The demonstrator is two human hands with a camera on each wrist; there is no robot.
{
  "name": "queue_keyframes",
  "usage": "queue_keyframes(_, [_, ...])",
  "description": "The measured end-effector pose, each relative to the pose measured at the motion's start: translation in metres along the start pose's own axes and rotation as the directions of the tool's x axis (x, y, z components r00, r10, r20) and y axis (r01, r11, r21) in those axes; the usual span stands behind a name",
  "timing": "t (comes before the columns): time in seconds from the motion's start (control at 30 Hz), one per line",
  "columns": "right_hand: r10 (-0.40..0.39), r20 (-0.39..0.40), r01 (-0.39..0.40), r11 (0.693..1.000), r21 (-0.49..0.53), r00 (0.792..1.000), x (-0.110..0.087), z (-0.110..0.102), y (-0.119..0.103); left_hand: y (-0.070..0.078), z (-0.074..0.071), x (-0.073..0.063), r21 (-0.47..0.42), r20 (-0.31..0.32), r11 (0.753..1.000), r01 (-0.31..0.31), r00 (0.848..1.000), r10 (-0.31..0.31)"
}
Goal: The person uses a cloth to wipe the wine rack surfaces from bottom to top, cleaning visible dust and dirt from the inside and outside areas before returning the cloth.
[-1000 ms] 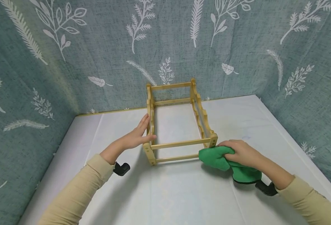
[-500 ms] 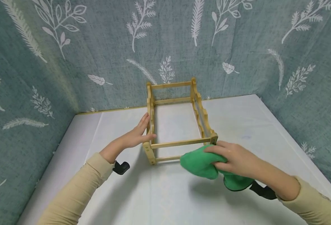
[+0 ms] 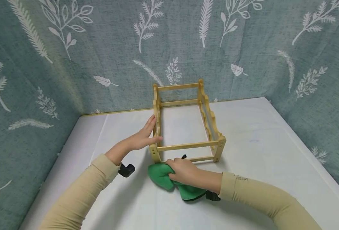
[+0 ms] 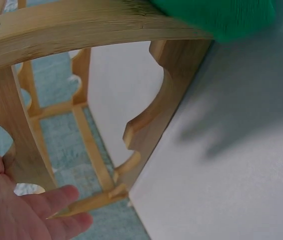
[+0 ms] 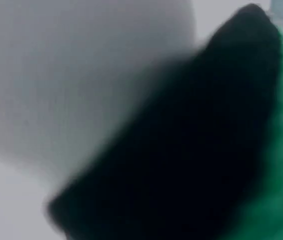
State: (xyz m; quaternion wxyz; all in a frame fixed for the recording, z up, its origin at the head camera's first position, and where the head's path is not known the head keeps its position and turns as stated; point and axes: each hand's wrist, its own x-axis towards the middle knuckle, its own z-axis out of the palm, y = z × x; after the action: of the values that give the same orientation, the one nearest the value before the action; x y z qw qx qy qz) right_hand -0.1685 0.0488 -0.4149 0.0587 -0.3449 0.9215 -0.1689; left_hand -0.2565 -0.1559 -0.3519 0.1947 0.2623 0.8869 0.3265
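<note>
A light wooden rack [image 3: 186,146] with notched side panels stands on the white table. My left hand [image 3: 139,139] rests on its left panel, fingers straight along the outside and thumb across the top; two fingertips [image 4: 69,195] show beside the panel in the left wrist view. At the rack's front left corner, my right hand [image 3: 184,172] grips a green mitt [image 3: 161,175] with a dark cuff, close to the lower front rail. The mitt's green edge [image 4: 221,15] overlaps the rack's corner post in the left wrist view. Its dark opening [image 5: 196,145] fills much of the right wrist view, blurred.
A blue-green curtain [image 3: 112,51] with white leaf prints hangs behind and on both sides of the table [image 3: 261,150]. A black wrist mount [image 3: 126,170] sits below the left wrist. The rack's back end stands close to the curtain.
My right hand has carried the mitt leftward along the rack's front, from the right corner to the left corner. The left hand and rack hold their place.
</note>
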Motion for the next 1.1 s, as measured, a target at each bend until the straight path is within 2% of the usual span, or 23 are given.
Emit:
queue_keyframes(0.13, [-0.023,-0.077,0.020,0.999,-0.047,0.997,0.010,0.005,-0.002,0.000,0.000,-0.001,0.010,-0.005,1.000,-0.004,1.000,0.004])
queue_keyframes(0.23, [-0.105,-0.183,0.095,0.993,-0.064,0.977,0.007,-0.004,-0.004,0.000,0.000,-0.001,0.018,-0.010,1.000,0.001,1.000,-0.001])
queue_keyframes(0.3, [-0.176,-0.287,0.161,0.984,-0.075,0.942,0.005,-0.014,-0.006,0.000,0.000,0.000,0.026,-0.011,1.000,0.006,1.000,-0.005])
queue_keyframes(0.4, [-0.255,-0.425,0.235,0.967,-0.099,0.869,0.002,-0.033,-0.009,0.000,0.000,0.001,0.036,-0.014,0.999,-0.001,1.000,0.001])
queue_keyframes(0.47, [-0.265,-0.471,0.253,0.963,-0.090,0.842,0.001,-0.044,-0.011,0.000,0.000,0.001,0.037,-0.017,0.999,-0.003,1.000,0.004])
queue_keyframes(0.53, [-0.252,-0.465,0.250,0.966,-0.067,0.849,-0.001,-0.050,-0.013,-0.001,0.001,0.002,0.037,-0.019,0.999,-0.008,1.000,0.008])
queue_keyframes(0.6, [-0.228,-0.405,0.232,0.972,-0.041,0.885,-0.004,-0.050,-0.015,-0.002,0.001,0.002,0.039,-0.016,0.999,-0.003,1.000,0.004])
queue_keyframes(0.7, [-0.191,-0.247,0.197,0.980,-0.002,0.950,-0.008,-0.037,-0.017,-0.004,0.001,0.002,0.042,-0.010,0.999,0.002,1.000,-0.001])
queue_keyframes(0.73, [-0.172,-0.189,0.177,0.984,0.009,0.967,-0.008,-0.031,-0.016,-0.004,0.001,0.002,0.042,-0.008,0.999,0.005,1.000,-0.004])
queue_keyframes(0.8, [-0.128,-0.095,0.130,0.992,0.009,0.987,-0.005,-0.018,-0.012,-0.004,0.000,0.002,0.040,-0.009,0.999,0.007,1.000,-0.006])
queue_keyframes(0.87, [-0.074,-0.042,0.074,0.997,0.000,0.996,-0.001,-0.006,-0.006,-0.004,0.000,0.002,0.037,-0.010,0.999,0.008,1.000,-0.007])
queue_keyframes(0.93, [-0.038,-0.036,0.038,0.999,0.003,0.999,0.004,0.001,-0.001,-0.004,-0.001,0.002,0.039,-0.007,0.999,0.009,1.000,-0.009])
queue_keyframes(1.03, [-0.030,-0.090,0.034,0.999,0.042,0.996,0.007,0.000,0.003,-0.004,0.000,0.002,0.037,-0.005,0.999,0.006,1.000,-0.006])
queue_keyframes(1.1, [-0.051,-0.153,0.062,0.996,0.071,0.987,0.006,-0.008,0.001,-0.004,0.000,0.002,0.033,-0.007,0.999,0.006,1.000,-0.006])
